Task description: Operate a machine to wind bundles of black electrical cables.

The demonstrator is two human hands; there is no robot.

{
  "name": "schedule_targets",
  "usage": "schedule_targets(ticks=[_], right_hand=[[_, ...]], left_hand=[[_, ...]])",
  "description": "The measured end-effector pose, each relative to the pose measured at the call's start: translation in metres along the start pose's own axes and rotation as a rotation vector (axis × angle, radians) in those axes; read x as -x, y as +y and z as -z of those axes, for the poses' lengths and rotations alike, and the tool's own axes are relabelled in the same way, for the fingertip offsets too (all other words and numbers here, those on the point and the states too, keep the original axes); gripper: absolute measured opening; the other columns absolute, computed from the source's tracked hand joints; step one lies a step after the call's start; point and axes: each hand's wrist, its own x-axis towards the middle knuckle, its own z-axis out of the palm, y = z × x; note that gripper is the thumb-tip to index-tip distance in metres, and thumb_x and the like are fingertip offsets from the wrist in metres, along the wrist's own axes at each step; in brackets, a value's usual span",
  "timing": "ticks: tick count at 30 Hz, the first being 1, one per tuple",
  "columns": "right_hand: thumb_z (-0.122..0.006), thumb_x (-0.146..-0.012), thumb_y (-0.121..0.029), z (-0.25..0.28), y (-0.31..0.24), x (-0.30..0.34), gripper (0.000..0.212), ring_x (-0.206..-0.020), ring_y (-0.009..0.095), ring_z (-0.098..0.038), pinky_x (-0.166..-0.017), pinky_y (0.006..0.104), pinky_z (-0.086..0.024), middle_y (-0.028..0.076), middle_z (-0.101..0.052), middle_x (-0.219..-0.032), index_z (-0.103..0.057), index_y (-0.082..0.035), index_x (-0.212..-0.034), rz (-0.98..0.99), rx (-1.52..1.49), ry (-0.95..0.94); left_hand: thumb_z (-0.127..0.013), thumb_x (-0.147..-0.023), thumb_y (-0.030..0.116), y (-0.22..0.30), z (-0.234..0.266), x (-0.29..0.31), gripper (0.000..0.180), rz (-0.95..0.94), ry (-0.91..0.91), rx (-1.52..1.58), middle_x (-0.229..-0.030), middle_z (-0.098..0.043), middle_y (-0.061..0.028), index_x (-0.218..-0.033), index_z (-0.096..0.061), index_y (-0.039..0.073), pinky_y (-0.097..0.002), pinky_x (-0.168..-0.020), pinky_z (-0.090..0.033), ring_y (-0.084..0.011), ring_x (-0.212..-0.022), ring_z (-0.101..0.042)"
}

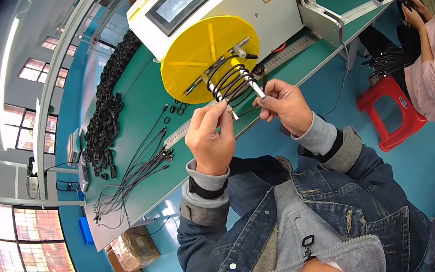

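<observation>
A black cable [230, 81] is wound in several loops around two metal pegs on a yellow disc [200, 49] at the front of a white winding machine [243, 4]. My left hand [211, 137] pinches the cable loops at their lower left. My right hand [282, 104] grips the loops' lower right side, near the end of one peg. Both hands hover above the front edge of the green table [136, 114].
Loose black cables [139, 169] lie on the table's left part, beside a long heap of coiled cables [108, 107]. A steel ruler [294, 50] is fixed along the table edge. At right, another person [434, 55] sits holding cables, by a red stool [397, 108]. Cardboard boxes [134, 253] sit below.
</observation>
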Motion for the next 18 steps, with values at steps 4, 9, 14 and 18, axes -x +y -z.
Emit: schedule_targets(ticks=[4, 9, 14, 18], right_hand=[[-0.058, -0.083, -0.005, -0.010, -0.022, -0.010, 0.013, -0.060, 0.012, -0.060, -0.052, 0.0221, -0.049, 0.008, -0.063, -0.079, -0.060, -0.002, -0.096, 0.262, 0.226, 0.164], [-0.059, -0.075, 0.002, -0.007, -0.050, -0.007, 0.027, -0.066, 0.022, -0.060, -0.055, 0.0296, -0.050, 0.010, -0.061, -0.077, -0.062, -0.004, -0.102, 1.061, 1.074, 0.002], [-0.060, -0.067, 0.003, -0.009, -0.063, -0.007, 0.028, -0.069, 0.025, -0.060, -0.055, 0.0324, -0.049, 0.010, -0.058, -0.082, -0.062, -0.005, -0.094, 1.000, 1.338, -0.245], [-0.061, -0.069, 0.001, -0.005, -0.070, -0.011, 0.023, -0.069, 0.025, -0.060, -0.055, 0.0307, -0.049, 0.010, -0.058, -0.082, -0.061, -0.004, -0.092, 0.956, 1.320, -0.337]], left_hand=[[-0.066, -0.073, -0.002, -0.004, 0.003, -0.003, 0.011, 0.066, -0.029, 0.091, -0.074, -0.058, -0.0084, -0.084, -0.063, -0.001, -0.0227, -0.056, -0.045, -0.0137, -0.062, -0.056], [-0.062, -0.076, 0.000, 0.001, 0.008, -0.011, 0.015, 0.117, -0.070, 0.107, -0.084, -0.060, -0.0113, -0.092, -0.063, 0.000, -0.0255, -0.062, -0.046, -0.0174, -0.073, -0.058], [-0.049, -0.087, 0.014, 0.019, 0.007, -0.033, 0.046, -0.180, -0.255, -0.077, -0.123, -0.044, -0.0245, -0.126, -0.039, -0.007, -0.0397, -0.097, -0.032, -0.0357, -0.115, -0.042], [-0.045, -0.090, 0.018, 0.019, -0.009, -0.038, 0.055, -0.178, -0.507, -0.380, -0.133, -0.029, -0.0302, -0.132, -0.024, -0.010, -0.0446, -0.104, -0.020, -0.0436, -0.125, -0.026]])
